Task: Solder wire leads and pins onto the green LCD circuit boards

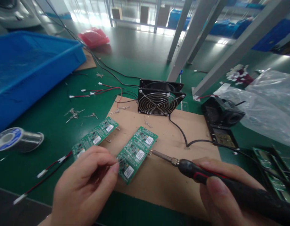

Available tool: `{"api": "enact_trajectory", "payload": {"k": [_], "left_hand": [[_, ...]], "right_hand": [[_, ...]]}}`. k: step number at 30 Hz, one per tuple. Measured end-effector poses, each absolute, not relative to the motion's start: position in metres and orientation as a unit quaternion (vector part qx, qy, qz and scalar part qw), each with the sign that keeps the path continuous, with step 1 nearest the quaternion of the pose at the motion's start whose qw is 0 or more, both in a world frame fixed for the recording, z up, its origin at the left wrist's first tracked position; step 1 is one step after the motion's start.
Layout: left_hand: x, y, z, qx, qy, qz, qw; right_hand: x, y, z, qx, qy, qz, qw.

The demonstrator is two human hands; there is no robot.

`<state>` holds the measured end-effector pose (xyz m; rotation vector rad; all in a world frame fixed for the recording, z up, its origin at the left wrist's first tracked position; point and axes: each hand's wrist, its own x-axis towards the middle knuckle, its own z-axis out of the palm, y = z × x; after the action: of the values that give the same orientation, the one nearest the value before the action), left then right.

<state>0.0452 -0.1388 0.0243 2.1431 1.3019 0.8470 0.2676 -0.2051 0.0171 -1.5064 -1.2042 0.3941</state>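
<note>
My right hand [220, 188] is wrapped round a black soldering iron [194, 171]. Its tip meets the right edge of a green circuit board [137, 147] with white labelled parts, lying on a brown sheet. At the board's left side, my left hand [88, 185] pinches a thin solder wire [121, 160] between thumb and fingertips; the wire's end reaches over the board. A second green board [100, 131] lies to the left, its lower end partly hidden behind my left hand. Small metal connectors show along the edges of both boards.
Behind the boards stands a black fan [159, 100]. A solder spool [19, 139] and a blue bin [36, 66] are at left, near red-black leads [62, 159] and loose metal pieces [74, 114]. At right are an iron stand [222, 116], more boards [274, 175] and grey posts [189, 44].
</note>
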Motion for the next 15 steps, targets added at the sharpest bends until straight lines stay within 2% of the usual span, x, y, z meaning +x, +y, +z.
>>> {"api": "enact_trajectory", "payload": {"k": [9, 15], "left_hand": [[0.042, -0.153, 0.001, 0.814, 0.422, 0.322, 0.235], [0.046, -0.155, -0.009, 0.878, 0.354, 0.305, 0.104]], "right_hand": [[0.261, -0.202, 0.021, -0.558, -0.612, 0.198, 0.524], [0.268, -0.208, 0.014, -0.589, -0.571, 0.192, 0.539]]}}
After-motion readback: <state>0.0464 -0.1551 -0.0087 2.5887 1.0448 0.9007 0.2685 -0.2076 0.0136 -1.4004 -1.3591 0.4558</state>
